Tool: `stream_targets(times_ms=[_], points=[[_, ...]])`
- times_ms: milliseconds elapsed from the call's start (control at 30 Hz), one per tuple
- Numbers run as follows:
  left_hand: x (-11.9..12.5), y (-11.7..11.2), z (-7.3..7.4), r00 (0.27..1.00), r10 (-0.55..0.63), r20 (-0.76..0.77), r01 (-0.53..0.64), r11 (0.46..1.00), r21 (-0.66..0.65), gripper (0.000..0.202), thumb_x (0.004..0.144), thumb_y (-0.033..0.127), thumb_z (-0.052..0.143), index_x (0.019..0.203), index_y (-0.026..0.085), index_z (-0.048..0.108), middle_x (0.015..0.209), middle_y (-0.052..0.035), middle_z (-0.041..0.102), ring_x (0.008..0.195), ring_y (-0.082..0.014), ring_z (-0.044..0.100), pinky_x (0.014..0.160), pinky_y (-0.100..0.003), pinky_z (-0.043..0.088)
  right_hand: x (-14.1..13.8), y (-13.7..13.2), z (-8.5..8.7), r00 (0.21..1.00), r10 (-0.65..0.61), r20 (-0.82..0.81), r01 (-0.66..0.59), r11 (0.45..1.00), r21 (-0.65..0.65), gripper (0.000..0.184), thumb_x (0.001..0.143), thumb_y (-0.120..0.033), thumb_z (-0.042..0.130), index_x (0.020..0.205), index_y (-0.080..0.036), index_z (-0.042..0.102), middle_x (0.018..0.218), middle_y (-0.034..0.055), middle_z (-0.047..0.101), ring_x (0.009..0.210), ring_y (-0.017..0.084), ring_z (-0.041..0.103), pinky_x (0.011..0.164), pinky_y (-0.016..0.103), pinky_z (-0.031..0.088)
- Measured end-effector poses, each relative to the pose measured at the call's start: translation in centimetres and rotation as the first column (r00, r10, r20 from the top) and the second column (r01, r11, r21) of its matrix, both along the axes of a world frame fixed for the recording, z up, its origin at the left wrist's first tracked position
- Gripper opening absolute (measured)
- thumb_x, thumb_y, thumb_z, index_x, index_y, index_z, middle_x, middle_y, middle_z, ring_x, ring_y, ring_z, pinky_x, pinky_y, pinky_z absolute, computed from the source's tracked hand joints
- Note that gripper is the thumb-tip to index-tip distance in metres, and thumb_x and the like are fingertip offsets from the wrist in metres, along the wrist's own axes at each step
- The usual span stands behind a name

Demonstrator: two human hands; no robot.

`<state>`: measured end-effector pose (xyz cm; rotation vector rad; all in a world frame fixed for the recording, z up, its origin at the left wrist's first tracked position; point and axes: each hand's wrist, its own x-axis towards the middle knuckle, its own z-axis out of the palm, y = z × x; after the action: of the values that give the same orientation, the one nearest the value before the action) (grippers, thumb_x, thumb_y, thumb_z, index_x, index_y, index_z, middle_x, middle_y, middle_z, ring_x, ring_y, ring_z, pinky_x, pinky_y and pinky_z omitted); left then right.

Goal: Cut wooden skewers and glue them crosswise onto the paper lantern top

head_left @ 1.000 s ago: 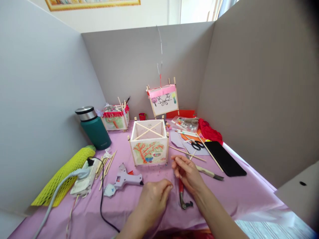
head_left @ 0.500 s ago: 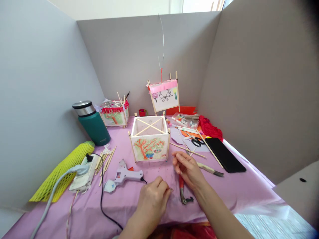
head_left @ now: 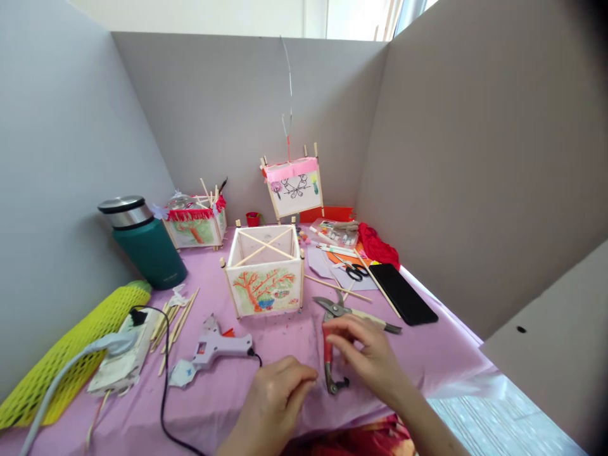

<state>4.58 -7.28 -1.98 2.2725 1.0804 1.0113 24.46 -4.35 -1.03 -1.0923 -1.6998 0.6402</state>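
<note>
My left hand (head_left: 280, 396) is closed in a pinch over the front of the pink-purple cloth; whatever its fingertips hold is too small to make out. Thumb and fingers of my right hand (head_left: 363, 354) curl together above the red handle of the pruning shears (head_left: 329, 351), and anything between them cannot be made out. Beyond both hands stands a square lantern frame (head_left: 266, 288) with white panels, a drawn tree on its front and crossed sticks over its open top. To the left of my left hand lies a lilac glue gun (head_left: 216, 345).
A teal bottle (head_left: 149, 250), power strip (head_left: 123, 354), yellow net (head_left: 71, 351) and thin sticks (head_left: 183, 316) are at left. A smaller lantern (head_left: 294, 190) hangs behind. Scissors (head_left: 355, 271), a black phone (head_left: 403, 294) and red yarn (head_left: 377, 246) lie at right. Grey panels enclose the table.
The view has swung right, so the table things appear further left. My right hand has come down and nearer me, uncovering the shears' blades. My left hand stays pinched.
</note>
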Motion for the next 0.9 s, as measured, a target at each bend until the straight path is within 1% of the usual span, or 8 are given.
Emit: stream_targets(times_ms=[133, 233, 367, 433, 567, 700, 833, 900], points=[[0.4, -0.1, -0.1, 0.987, 0.127, -0.1, -0.125, 0.992, 0.03, 0.026, 0.09, 0.024, 0.052, 0.067, 0.018, 0.063, 0.06, -0.0001, 0.064, 0.054, -0.0109, 0.059, 0.053, -0.021, 0.039, 4.2, 0.3, -0.8, 0.931, -0.288, 0.226, 0.247, 0.95, 0.193, 0.016, 0.09, -0.032, 0.054, 0.088, -0.025, 0.068, 0.083, 0.0048, 0.069, 0.074, 0.021, 0.062, 0.069, 0.033, 0.047], [0.6, 0.0, -0.3, 0.942, 0.269, -0.2, -0.262, 0.963, 0.062, 0.045, 0.091, 0.034, 0.049, 0.048, 0.018, 0.047, 0.045, 0.0016, 0.05, 0.041, -0.0101, 0.047, 0.044, -0.024, 0.029, 5.9, 1.2, -1.9, 0.787, -0.429, 0.443, 0.307, 0.896, 0.322, 0.019, 0.088, -0.033, 0.055, 0.094, -0.021, 0.068, 0.092, 0.0079, 0.068, 0.088, 0.025, 0.06, 0.077, 0.038, 0.045], [0.7, 0.3, -0.3, 0.943, 0.294, -0.157, -0.304, 0.952, -0.042, 0.025, 0.09, 0.03, 0.049, 0.069, 0.018, 0.057, 0.055, 0.002, 0.056, 0.05, -0.0119, 0.054, 0.049, -0.022, 0.037, 6.2, 2.1, -3.5, 0.644, -0.445, 0.622, 0.314, 0.895, 0.316, 0.018, 0.088, -0.027, 0.055, 0.1, -0.018, 0.065, 0.097, 0.0098, 0.066, 0.091, 0.028, 0.057, 0.077, 0.041, 0.044], [0.8, 0.4, -0.4, 0.956, 0.267, -0.122, -0.279, 0.955, -0.097, 0.01, 0.087, 0.025, 0.052, 0.089, 0.019, 0.06, 0.07, -0.0005, 0.064, 0.059, -0.0136, 0.059, 0.056, -0.023, 0.045, 6.2, 2.3, -4.2, 0.657, -0.423, 0.624, 0.292, 0.906, 0.306, 0.016, 0.09, -0.023, 0.05, 0.097, -0.018, 0.064, 0.092, 0.0092, 0.065, 0.088, 0.025, 0.057, 0.077, 0.04, 0.045], [0.9, 0.7, -0.8, 0.955, 0.286, -0.081, -0.295, 0.945, -0.142, 0.027, 0.084, 0.027, 0.054, 0.109, 0.018, 0.058, 0.099, -0.0093, 0.069, 0.069, -0.018, 0.064, 0.06, -0.028, 0.05, 6.7, 2.0, -4.8, 0.727, -0.416, 0.546, 0.266, 0.904, 0.334, 0.018, 0.093, -0.022, 0.045, 0.095, -0.02, 0.062, 0.09, 0.0084, 0.062, 0.087, 0.024, 0.056, 0.075, 0.037, 0.046], [1.4, 0.8, -0.7, 0.969, 0.234, -0.075, -0.246, 0.937, -0.25, 0.035, 0.089, 0.031, 0.046, 0.12, 0.017, 0.054, 0.099, -0.0092, 0.071, 0.077, -0.019, 0.068, 0.066, -0.028, 0.052, 7.2, 0.8, -4.1, 0.81, -0.41, 0.419, 0.269, 0.895, 0.356, 0.015, 0.093, -0.025, 0.046, 0.1, -0.021, 0.059, 0.094, 0.0078, 0.061, 0.089, 0.023, 0.055, 0.077, 0.036, 0.047], [2.5, 0.4, 0.0, 0.982, 0.063, -0.176, -0.116, 0.946, -0.304, 0.026, 0.092, 0.031, 0.038, 0.098, 0.019, 0.061, 0.076, -0.0057, 0.071, 0.065, -0.0177, 0.067, 0.057, -0.025, 0.048, 6.7, -0.6, -2.7, 0.867, -0.442, 0.232, 0.339, 0.863, 0.375, 0.016, 0.092, -0.025, 0.05, 0.105, -0.024, 0.059, 0.098, 0.007, 0.059, 0.093, 0.023, 0.055, 0.079, 0.036, 0.046], [3.0, 0.0, 0.0, 0.966, 0.041, -0.256, -0.104, 0.966, -0.237, 0.029, 0.093, 0.029, 0.035, 0.084, 0.02, 0.061, 0.067, -0.0055, 0.069, 0.059, -0.018, 0.065, 0.051, -0.025, 0.045, 6.0, -1.0, -2.1, 0.877, -0.463, 0.126, 0.402, 0.852, 0.335, 0.016, 0.091, -0.027, 0.051, 0.105, -0.025, 0.06, 0.1, 0.0071, 0.059, 0.094, 0.023, 0.055, 0.077, 0.035, 0.046]])
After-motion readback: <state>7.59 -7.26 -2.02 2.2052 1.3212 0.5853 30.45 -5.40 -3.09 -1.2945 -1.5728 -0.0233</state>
